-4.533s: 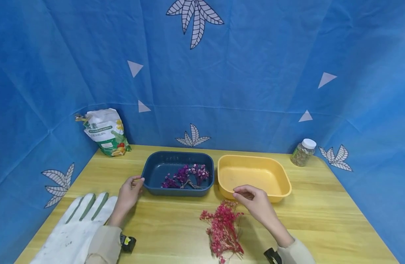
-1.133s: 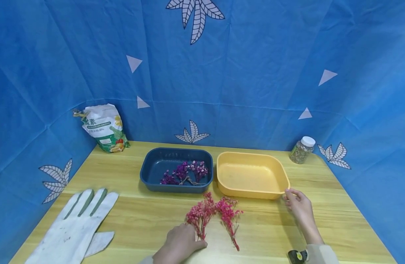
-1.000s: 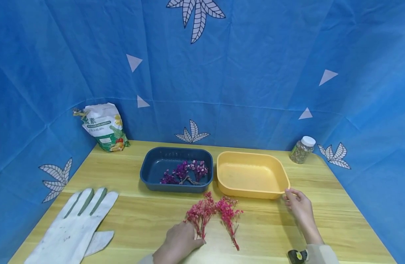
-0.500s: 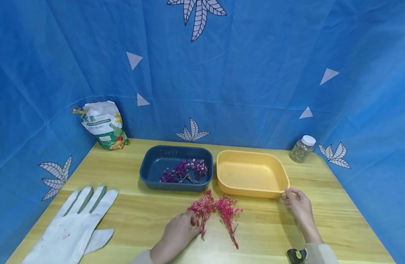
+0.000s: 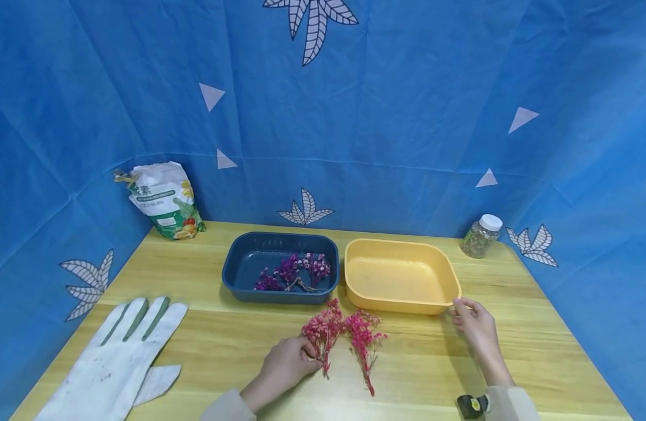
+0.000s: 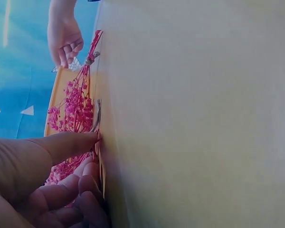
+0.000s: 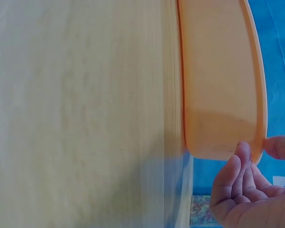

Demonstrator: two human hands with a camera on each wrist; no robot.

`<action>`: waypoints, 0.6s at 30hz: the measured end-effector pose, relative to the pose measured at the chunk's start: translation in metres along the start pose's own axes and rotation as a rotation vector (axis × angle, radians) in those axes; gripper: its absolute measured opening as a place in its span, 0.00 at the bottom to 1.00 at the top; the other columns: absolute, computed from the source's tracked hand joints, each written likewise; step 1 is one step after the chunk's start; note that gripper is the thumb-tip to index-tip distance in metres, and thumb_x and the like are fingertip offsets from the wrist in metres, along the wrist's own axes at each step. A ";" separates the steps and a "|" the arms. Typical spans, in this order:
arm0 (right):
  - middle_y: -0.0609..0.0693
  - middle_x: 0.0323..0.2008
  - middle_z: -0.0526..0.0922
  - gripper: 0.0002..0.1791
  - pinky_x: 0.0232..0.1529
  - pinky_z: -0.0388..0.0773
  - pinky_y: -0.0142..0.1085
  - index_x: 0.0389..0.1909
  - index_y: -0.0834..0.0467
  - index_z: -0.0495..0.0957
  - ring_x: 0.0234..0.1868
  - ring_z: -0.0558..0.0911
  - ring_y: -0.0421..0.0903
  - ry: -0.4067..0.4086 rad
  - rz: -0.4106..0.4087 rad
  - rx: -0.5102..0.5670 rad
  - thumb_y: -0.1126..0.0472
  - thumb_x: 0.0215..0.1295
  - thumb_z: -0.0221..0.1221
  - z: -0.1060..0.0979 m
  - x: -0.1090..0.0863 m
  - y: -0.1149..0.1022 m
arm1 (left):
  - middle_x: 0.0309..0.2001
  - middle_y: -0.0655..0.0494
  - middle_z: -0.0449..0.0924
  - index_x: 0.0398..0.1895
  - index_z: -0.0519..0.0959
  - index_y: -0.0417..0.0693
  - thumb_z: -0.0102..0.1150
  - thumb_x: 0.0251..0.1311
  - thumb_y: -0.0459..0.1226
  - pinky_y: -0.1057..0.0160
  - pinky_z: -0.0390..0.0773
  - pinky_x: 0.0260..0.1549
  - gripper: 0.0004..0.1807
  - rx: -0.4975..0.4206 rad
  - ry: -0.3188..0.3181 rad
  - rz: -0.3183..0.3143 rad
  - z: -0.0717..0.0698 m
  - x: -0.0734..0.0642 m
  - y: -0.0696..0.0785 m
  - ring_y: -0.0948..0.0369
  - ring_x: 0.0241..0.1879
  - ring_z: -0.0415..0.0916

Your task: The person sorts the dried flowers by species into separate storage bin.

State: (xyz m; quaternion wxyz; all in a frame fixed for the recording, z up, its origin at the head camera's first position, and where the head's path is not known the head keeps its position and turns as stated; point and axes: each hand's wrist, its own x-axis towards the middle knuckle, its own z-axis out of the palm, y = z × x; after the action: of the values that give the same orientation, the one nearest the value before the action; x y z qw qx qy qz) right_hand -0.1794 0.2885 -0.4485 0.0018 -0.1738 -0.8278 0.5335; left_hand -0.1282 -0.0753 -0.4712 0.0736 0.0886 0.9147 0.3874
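Note:
Two bunches of pink dried flowers lie on the wooden table in front of the basins. My left hand [image 5: 288, 363] pinches the stems of the left pink bunch [image 5: 325, 327] between thumb and fingers. In the left wrist view, the thumb crosses over its tied stems. The right pink bunch [image 5: 362, 339] lies beside it, stems toward me. My right hand [image 5: 477, 327] pinches the front right corner of the yellow basin's rim [image 5: 402, 305]; the right wrist view shows thumb and fingertips at that corner [image 7: 256, 154]. Inside the blue basin [image 5: 281, 297] are purple dried flowers [image 5: 288, 270].
A white glove [image 5: 104, 365] with green between its fingers lies at the left front of the table. A white and green bag [image 5: 167, 202] stands at the back left, and a white-capped jar [image 5: 481, 237] at the back right. A blue cloth [image 5: 407, 117] hangs behind and around.
My left hand has left the blue basin's rim for the left pink bunch. The pink flowers, earlier together, lie in two bunches. My right hand has moved right to the yellow basin's corner.

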 end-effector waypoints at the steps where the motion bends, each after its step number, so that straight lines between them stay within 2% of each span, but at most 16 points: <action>1: 0.53 0.41 0.81 0.34 0.38 0.77 0.27 0.65 0.71 0.57 0.34 0.77 0.35 -0.002 0.001 -0.005 0.47 0.73 0.45 0.000 0.000 0.000 | 0.18 0.64 0.69 0.23 0.78 0.51 0.70 0.47 0.41 0.68 0.63 0.17 0.09 -0.009 0.000 -0.003 0.000 0.000 -0.001 0.68 0.18 0.64; 6: 0.52 0.40 0.81 0.34 0.37 0.77 0.27 0.65 0.71 0.57 0.34 0.77 0.35 -0.001 0.002 -0.002 0.46 0.73 0.44 0.000 0.001 0.000 | 0.18 0.65 0.71 0.23 0.80 0.51 0.69 0.48 0.39 0.69 0.64 0.17 0.06 -0.057 -0.002 -0.024 0.001 0.001 -0.002 0.68 0.18 0.66; 12: 0.53 0.41 0.81 0.35 0.37 0.77 0.27 0.65 0.71 0.57 0.34 0.77 0.35 -0.004 0.005 -0.002 0.46 0.73 0.45 0.000 0.001 0.000 | 0.21 0.64 0.73 0.24 0.80 0.51 0.67 0.48 0.39 0.68 0.66 0.21 0.05 -0.104 0.040 -0.024 0.001 0.002 -0.003 0.68 0.21 0.67; 18: 0.49 0.38 0.81 0.35 0.37 0.77 0.27 0.66 0.71 0.56 0.34 0.77 0.35 -0.010 0.009 0.014 0.46 0.72 0.45 -0.001 0.000 0.000 | 0.26 0.58 0.67 0.26 0.77 0.49 0.65 0.52 0.39 0.63 0.63 0.27 0.07 -0.184 0.053 -0.064 -0.003 0.004 -0.004 0.61 0.28 0.62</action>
State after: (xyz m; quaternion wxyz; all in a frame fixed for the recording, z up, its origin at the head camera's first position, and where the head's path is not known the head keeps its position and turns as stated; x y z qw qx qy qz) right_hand -0.1793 0.2888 -0.4478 -0.0035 -0.1749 -0.8231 0.5403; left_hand -0.1331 -0.0795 -0.4723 0.0697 0.0419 0.8791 0.4696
